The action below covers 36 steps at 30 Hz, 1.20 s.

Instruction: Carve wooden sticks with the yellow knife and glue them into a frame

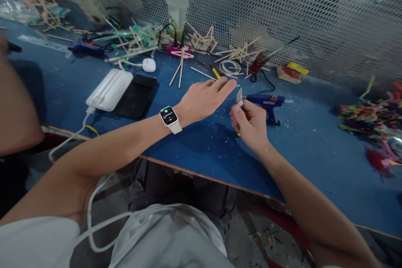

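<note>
My right hand [251, 123] grips 1 cutter blade [240, 95] over the blue table [201, 146], long axis and tip pointing up my view; I can't tell whether my outstretched left hand [201, 99] grasps anything.

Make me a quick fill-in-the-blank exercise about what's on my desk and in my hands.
The right hand holds a blade.. near a glue gun coloured ____.
The watch is on the ____ wrist.
The power bank is coloured ____.

Missing words: blue; left; white.
</note>
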{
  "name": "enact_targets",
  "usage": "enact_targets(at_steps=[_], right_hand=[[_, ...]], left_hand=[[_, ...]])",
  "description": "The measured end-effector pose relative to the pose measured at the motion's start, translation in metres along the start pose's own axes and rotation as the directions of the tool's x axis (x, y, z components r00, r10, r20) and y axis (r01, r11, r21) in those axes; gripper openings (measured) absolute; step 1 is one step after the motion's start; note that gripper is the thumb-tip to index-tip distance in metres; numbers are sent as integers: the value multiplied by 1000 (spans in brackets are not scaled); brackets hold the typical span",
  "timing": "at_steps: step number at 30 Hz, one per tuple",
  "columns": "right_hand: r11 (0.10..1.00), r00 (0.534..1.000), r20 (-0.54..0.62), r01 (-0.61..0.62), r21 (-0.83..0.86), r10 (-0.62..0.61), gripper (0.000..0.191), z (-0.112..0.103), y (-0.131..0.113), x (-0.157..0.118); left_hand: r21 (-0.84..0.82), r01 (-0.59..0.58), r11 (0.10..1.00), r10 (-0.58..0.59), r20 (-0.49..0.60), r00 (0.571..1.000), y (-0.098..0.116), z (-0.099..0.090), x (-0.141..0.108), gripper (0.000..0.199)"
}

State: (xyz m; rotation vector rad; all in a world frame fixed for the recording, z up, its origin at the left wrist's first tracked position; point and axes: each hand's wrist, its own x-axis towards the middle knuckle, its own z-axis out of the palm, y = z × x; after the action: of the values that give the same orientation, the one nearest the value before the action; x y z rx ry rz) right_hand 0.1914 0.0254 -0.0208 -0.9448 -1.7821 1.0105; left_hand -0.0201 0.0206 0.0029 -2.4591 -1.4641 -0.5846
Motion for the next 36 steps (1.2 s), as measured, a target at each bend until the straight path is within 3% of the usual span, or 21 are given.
enact_targets(at_steps=[4,8,17,24,30,36], right_hand=[[979,990,-87,94,-181,-111,35,0,1,0],[967,984,-112,113,-227,-141,21,3,-2,-1],[947,971,-118,171,-273,-210,12,5,4,-1],[890,944,-61,283,-359,-325,11,2,2,-2],[786,898,-4,383,-486,-440,16,5,6,-1],[789,922,-42,306,-533,-386,12,4,10,7]], left_hand=[[41,-15,999,17,-57,998,-5,2,3,50],[49,-36,998,40,-69,997,-8,2,6,47],[132,-137,982,164,-215,963,-30,7,30,39],[203,-152,967,188,-169,968,-31,25,28,36],[207,-195,959,231,-165,959,-36,31,21,34],[80,-160,984,169,-112,979,-33,31,20,33]])
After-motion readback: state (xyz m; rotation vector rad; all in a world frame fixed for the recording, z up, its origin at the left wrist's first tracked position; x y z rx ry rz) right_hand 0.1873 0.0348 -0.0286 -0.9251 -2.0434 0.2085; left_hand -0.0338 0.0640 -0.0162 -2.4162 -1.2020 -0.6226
